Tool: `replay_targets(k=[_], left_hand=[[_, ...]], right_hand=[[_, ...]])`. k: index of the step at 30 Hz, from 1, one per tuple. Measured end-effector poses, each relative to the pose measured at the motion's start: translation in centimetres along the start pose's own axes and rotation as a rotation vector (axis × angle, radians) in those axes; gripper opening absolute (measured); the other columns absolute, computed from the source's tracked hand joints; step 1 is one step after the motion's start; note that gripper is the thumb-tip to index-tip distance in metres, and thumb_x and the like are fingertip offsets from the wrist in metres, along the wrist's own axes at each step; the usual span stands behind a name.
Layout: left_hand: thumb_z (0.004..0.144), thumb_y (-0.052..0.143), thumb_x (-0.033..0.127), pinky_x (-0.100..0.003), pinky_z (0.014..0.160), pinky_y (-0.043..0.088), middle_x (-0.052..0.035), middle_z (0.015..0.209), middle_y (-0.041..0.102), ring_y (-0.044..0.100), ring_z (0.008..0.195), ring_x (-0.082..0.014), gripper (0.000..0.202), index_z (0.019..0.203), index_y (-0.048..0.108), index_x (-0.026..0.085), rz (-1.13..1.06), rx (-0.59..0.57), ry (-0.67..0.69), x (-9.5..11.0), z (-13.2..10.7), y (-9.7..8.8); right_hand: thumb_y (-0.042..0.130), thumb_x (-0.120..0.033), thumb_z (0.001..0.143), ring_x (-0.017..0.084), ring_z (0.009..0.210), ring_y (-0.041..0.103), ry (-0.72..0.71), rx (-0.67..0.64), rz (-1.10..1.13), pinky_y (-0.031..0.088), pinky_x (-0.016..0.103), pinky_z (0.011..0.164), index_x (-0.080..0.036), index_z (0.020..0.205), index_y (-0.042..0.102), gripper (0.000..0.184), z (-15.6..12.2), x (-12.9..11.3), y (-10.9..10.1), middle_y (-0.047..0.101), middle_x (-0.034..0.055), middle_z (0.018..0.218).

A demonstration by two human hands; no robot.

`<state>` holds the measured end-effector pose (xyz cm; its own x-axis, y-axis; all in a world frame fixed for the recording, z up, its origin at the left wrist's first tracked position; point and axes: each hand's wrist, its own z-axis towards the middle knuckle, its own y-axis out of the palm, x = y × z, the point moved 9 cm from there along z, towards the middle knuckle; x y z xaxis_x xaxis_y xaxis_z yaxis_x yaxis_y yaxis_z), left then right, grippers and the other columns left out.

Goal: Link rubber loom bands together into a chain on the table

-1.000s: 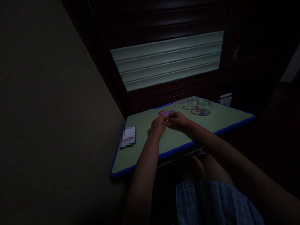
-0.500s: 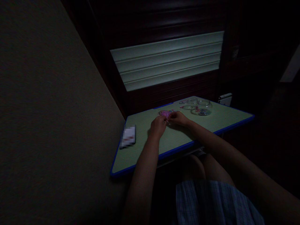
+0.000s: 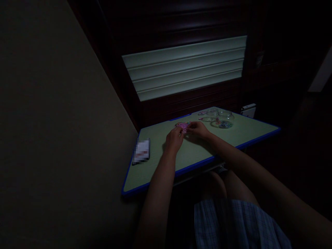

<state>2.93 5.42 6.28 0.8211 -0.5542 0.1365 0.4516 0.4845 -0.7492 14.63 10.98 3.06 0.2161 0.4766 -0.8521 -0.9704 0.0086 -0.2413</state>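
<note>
A pile of small pink pieces [image 3: 183, 126], with a few other colours at its far edge, lies on the pale tabletop [image 3: 160, 166]. They look like beads or bits of plastic, too small and dark to name for sure. Right at its near side is my left hand [image 3: 175, 137], fingers bent and pinched together. My right hand [image 3: 199, 130] meets it from the right, its thumb and fingertips closed too. The fingertips of both hands nearly touch, and whatever they pinch is too small to make out.
Right of my hands stands a clear round jar [image 3: 225, 119] with small coloured pieces at its bottom. Behind it are another clear container [image 3: 212, 112] and a clear, pink-tipped item [image 3: 206, 119]. A blurred-out flat object [image 3: 141, 151] lies at the left edge, near the wall [image 3: 77, 138].
Both hands stay at the pile, with only small shifts of the fingers. The right fingertips have risen very slightly. Nothing else on the table has visibly moved.
</note>
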Motion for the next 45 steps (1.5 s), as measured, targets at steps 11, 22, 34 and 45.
replay_targets(k=[11, 22, 34, 45], left_hand=[[0.082, 0.038, 0.03, -0.023, 0.065, 0.037, -0.0043, 0.085, 0.06, 0.053, 0.074, -0.0127, 0.021, 0.087, 0.055, 0.018, 0.0, 0.006, -0.028, 0.0, 0.0, -0.1], [0.085, 0.033, 0.031, -0.023, 0.067, 0.038, -0.0054, 0.086, 0.061, 0.054, 0.076, -0.0131, 0.028, 0.087, 0.057, 0.017, 0.035, -0.022, -0.028, 0.0, 0.0, 0.2], [0.085, 0.032, 0.032, -0.024, 0.072, 0.039, -0.007, 0.091, 0.061, 0.055, 0.083, -0.0152, 0.03, 0.092, 0.058, 0.018, 0.077, -0.066, -0.079, -0.7, 0.0, 0.5], [0.085, 0.033, 0.031, -0.025, 0.073, 0.039, -0.0076, 0.091, 0.061, 0.055, 0.083, -0.0157, 0.03, 0.093, 0.058, 0.018, 0.06, -0.078, -0.056, -0.4, 0.0, 0.5]], right_hand=[[0.064, -0.032, 0.058, 0.007, 0.049, 0.048, 0.059, 0.077, 0.113, 0.038, 0.019, 0.046, -0.012, 0.07, 0.059, 0.024, -0.2, -0.8, -0.7, 0.058, 0.0013, 0.059], [0.066, -0.03, 0.056, 0.009, 0.05, 0.051, 0.112, -0.107, 0.151, 0.042, 0.022, 0.049, -0.012, 0.065, 0.06, 0.021, -0.8, -1.0, 1.2, 0.06, 0.0025, 0.059], [0.062, -0.033, 0.062, 0.009, 0.055, 0.05, -0.006, -0.031, 0.072, 0.04, 0.021, 0.053, -0.012, 0.073, 0.062, 0.024, -0.3, -1.6, 0.4, 0.06, 0.0026, 0.066], [0.062, -0.036, 0.062, 0.011, 0.059, 0.053, -0.102, -0.082, -0.094, 0.039, 0.023, 0.056, -0.012, 0.072, 0.066, 0.027, -0.2, -1.6, 0.9, 0.064, 0.0056, 0.068]])
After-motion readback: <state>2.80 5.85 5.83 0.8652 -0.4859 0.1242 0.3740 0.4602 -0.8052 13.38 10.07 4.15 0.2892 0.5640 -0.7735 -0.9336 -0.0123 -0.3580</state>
